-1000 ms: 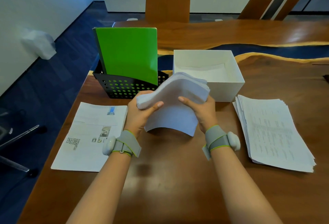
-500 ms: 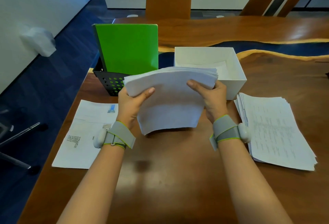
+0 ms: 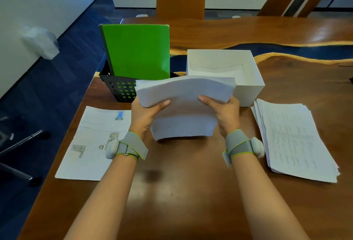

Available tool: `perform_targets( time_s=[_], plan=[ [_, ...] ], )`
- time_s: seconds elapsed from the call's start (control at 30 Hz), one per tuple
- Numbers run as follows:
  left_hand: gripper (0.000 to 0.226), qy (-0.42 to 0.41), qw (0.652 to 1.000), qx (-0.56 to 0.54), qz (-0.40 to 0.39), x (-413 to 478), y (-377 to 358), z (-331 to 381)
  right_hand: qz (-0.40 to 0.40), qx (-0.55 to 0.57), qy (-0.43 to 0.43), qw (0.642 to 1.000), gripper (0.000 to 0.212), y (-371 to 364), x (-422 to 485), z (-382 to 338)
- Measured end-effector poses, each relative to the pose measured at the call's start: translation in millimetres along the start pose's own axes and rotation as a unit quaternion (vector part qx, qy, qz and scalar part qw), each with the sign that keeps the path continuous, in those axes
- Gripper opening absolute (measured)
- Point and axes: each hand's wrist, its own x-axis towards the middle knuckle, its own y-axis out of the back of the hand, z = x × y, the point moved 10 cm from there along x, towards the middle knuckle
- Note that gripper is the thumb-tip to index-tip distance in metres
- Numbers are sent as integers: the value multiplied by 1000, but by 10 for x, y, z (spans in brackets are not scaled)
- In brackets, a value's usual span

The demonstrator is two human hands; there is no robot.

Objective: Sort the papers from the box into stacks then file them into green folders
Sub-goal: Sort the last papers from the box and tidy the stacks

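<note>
A thick bundle of papers (image 3: 183,106) is held upright above the table (image 3: 181,192), gripped at its sides by the left hand (image 3: 145,117) and right hand (image 3: 226,115), thumbs laid across its face. Sorted stacks (image 3: 294,138) lie alongside. Farther back, the white box (image 3: 248,91) and green folders (image 3: 137,52) stand.

Both bare forearms reach forward, roughly parallel. The left hand (image 3: 146,114) and right hand (image 3: 226,114) are raised above the surface (image 3: 181,192). Each grips one side of a single paper stack (image 3: 183,106), with the thumbs (image 3: 163,104) laid on top and the other fingers hidden beneath. A grey band (image 3: 131,145) circles each wrist.
</note>
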Motion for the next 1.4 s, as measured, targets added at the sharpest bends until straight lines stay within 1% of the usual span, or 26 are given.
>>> perform_targets(
  time_s=[0.07,0.1,0.17,0.27,0.37,0.43,0.5,0.57,0.63,0.77,0.87,0.93,1.0,1.13,1.4],
  plan=[
    [51,49,999,11,-7,-67,17,-246,6,-17,-41,999,29,77,-77,219],
    [49,79,997,16,-5,-120,6,-385,15,-26,-72,997,29,105,-134,361],
    [37,118,993,26,12,-204,-4,-576,29,-34,-115,992,26,121,-224,556],
    [29,119,992,17,34,-173,1,-570,50,-34,-110,992,22,126,-188,512],
    [25,83,996,1,18,-79,1,-360,45,-20,-68,996,18,123,-101,325],
    [28,57,998,4,3,-69,12,-276,35,-18,-49,998,18,122,-97,291],
    [30,78,997,13,6,-131,39,-418,43,-24,-78,996,20,168,-158,467],
    [32,141,989,26,26,-263,95,-707,37,-48,-137,989,21,182,-284,773],
    [32,177,983,50,25,-379,119,-924,29,-79,-165,983,21,199,-381,992],
    [28,170,979,100,45,-377,257,-986,38,-115,-172,978,19,262,-336,1091],
    [28,180,977,111,31,-406,350,-1072,19,-120,-186,975,15,255,-349,1175],
    [37,205,971,123,22,-476,425,-1205,17,-113,-215,970,16,264,-429,1330],
    [46,218,963,158,22,-517,529,-1322,18,-109,-248,962,22,276,-516,1527],
    [45,235,941,244,2,-540,671,-1507,8,-145,-296,944,26,263,-655,1843],
    [54,257,914,314,22,-533,821,-1708,-24,-224,-318,921,31,160,-630,2077]
  ],
)
